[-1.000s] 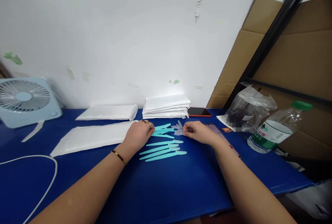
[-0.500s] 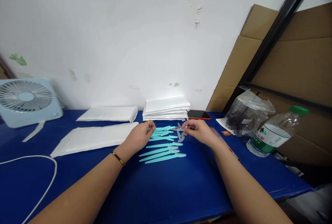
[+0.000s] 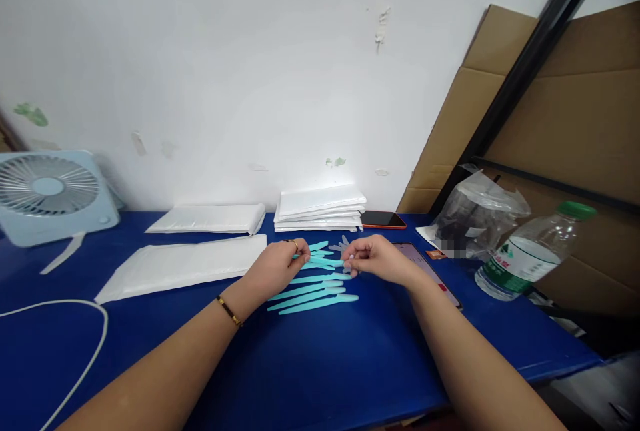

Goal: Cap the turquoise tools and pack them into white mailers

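Between the thumb and fingers of my left hand (image 3: pixel 277 270) is the handle of a teal eyebrow razor (image 3: pixel 326 262), pointing right. My right hand (image 3: pixel 377 260) is closed in a pinch at the razor's other end, on a small clear plastic cap (image 3: pixel 349 266) mostly covered by the fingertips. Below the hands several more teal razors (image 3: pixel 313 299) lie side by side, roughly parallel. Others lie just behind the held one, partly hidden by my left hand. Several loose clear caps (image 3: pixel 341 244) are behind my right fingertips.
White flat packets (image 3: pixel 320 204) are stacked against the wall, with more packets (image 3: pixel 187 268) to the left. Two phones, one dark (image 3: pixel 384 220) and one lit (image 3: pixel 429 276), lie rightward. A water bottle (image 3: pixel 530 258), plastic bag (image 3: pixel 475 218), fan (image 3: pixel 55 194) and white cable (image 3: pixel 103 334) share the blue table.
My left hand has moved right and slightly down. My right hand has come down from beside the loose caps to the end of the razor. The lower razors lie as before.
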A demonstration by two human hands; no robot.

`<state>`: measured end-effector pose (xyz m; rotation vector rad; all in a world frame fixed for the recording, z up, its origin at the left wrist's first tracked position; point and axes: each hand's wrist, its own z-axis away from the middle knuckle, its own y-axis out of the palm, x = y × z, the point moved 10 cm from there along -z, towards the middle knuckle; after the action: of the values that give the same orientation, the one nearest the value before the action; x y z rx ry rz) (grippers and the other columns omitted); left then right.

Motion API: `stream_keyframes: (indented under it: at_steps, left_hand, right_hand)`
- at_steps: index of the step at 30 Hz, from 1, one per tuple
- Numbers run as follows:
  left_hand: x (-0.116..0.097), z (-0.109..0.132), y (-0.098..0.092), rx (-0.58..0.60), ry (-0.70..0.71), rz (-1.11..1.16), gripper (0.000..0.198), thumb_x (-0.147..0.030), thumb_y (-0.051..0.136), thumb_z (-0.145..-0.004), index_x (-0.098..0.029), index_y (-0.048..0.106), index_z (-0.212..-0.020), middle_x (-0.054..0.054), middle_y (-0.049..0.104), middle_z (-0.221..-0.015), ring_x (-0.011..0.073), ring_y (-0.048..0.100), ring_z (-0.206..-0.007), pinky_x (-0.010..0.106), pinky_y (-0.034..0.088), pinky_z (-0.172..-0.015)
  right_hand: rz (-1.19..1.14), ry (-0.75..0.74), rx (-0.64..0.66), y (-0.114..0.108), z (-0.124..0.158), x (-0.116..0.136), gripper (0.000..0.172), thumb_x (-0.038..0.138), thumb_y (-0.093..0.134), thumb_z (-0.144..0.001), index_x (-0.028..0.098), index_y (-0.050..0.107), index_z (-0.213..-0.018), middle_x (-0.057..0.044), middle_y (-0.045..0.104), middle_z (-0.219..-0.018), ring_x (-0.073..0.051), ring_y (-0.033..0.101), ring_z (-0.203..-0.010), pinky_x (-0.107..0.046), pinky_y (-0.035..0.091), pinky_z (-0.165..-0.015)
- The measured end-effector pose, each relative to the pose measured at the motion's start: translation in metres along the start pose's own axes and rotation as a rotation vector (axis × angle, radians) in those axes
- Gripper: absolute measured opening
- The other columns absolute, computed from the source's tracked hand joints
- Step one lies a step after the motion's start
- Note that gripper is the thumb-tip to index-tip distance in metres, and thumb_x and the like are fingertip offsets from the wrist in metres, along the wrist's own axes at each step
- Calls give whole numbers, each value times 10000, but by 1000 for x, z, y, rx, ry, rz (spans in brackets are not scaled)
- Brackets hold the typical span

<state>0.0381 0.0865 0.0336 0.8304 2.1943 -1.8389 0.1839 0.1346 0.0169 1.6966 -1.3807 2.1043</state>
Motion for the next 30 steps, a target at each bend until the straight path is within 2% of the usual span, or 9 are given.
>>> stream_keyframes:
  at_steps: [3, 6, 9, 14, 30]
  left_hand:
    - [-3, 1, 7, 77, 32, -45, 259, -425, 437, -831, -246, 623, -808, -16, 650, -784, 151, 569, -711, 243, 374, -614]
    - [1, 1, 4, 30, 31, -180, 209, -408, 521, -778, -246, 646, -818, -1, 660, -836, 179, 577, -795, 267, 376, -676]
    - [7, -1, 5, 19, 19, -268, 152, -349, 547, -758, -246, 645, -813, -2, 658, -812, 186, 578, -795, 280, 373, -683]
    - [11, -2, 9, 45, -3, -277, 157, -298, 513, -775, -220, 620, -692, 2, 646, -726, 159, 568, -691, 265, 362, -623]
    - [10, -2, 11, 60, 12, -269, 142, -302, 530, -772, -227, 621, -695, -26, 648, -712, 149, 562, -675, 269, 340, -628]
  right_hand:
    - [126, 10, 44, -1, 3, -3, 210, 341, 589, -765, 165, 676, -839, -27, 655, -700, -130, 594, -586, -230, 441, -550]
    - [356, -32, -53, -13, 2, -1, 141, 259, 616, -729, 191, 693, -826, -32, 650, -797, -137, 578, -672, -228, 420, -587]
    - [475, -7, -57, -14, 0, -5, 114, 208, 632, -696, 195, 693, -791, -32, 637, -823, -139, 560, -698, -225, 405, -601]
    - [473, 67, -60, -13, -1, -17, 125, 248, 617, -706, 180, 664, -798, -29, 633, -775, -141, 554, -667, -222, 392, -563]
    - [442, 94, -51, -13, -2, -21, 163, 319, 646, -684, 176, 655, -764, -18, 650, -716, -135, 553, -624, -213, 367, -523]
